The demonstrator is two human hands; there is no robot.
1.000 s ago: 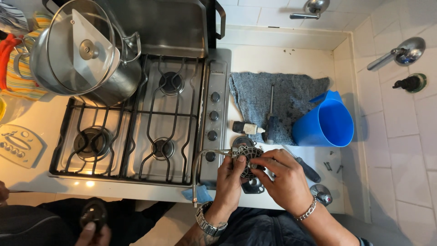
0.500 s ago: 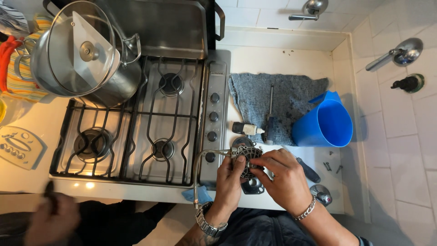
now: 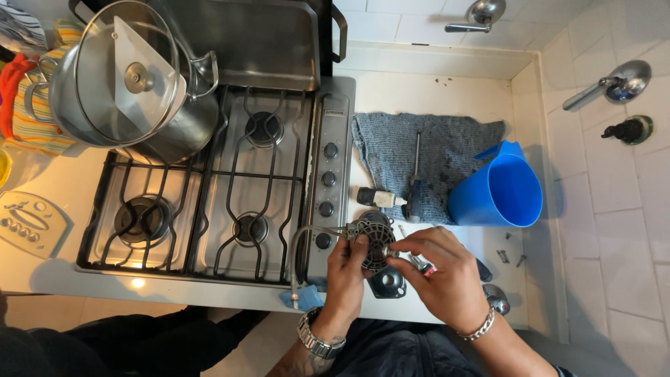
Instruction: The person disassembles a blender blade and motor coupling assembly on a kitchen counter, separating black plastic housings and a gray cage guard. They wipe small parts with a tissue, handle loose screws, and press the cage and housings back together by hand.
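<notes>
- The left hand (image 3: 347, 269) grips a round dark metal part (image 3: 372, 241), seemingly a small motor or burner assembly, its fingers curled around the near edge.
- The right hand (image 3: 441, 272) pinches the same part from the right side, thumb and forefinger closed on its rim; the other fingers are bent loosely above the counter.
- The part is held just above the white counter (image 3: 433, 94), beside the front right corner of the gas stove (image 3: 216, 181), close to the lowest of the 4 control knobs (image 3: 322, 241).
- A thin curved tube or wire (image 3: 299, 248) runs from the part down toward a blue piece (image 3: 301, 298) at the counter edge.
- A second round metal piece (image 3: 387, 281) lies on the counter directly below the hands.
- A grey cloth (image 3: 447, 150) is spread further back on the counter, with a screwdriver (image 3: 415, 174) lying on it.
- A small cylindrical fitting (image 3: 377, 197) lies at the cloth's near left edge.
- A blue plastic jug (image 3: 499, 188) lies tipped on the cloth's right side.
- A few loose screws (image 3: 504, 255) lie near the jug.
- A steel pot with a glass lid (image 3: 132, 84) stands on the far left burner.
</notes>
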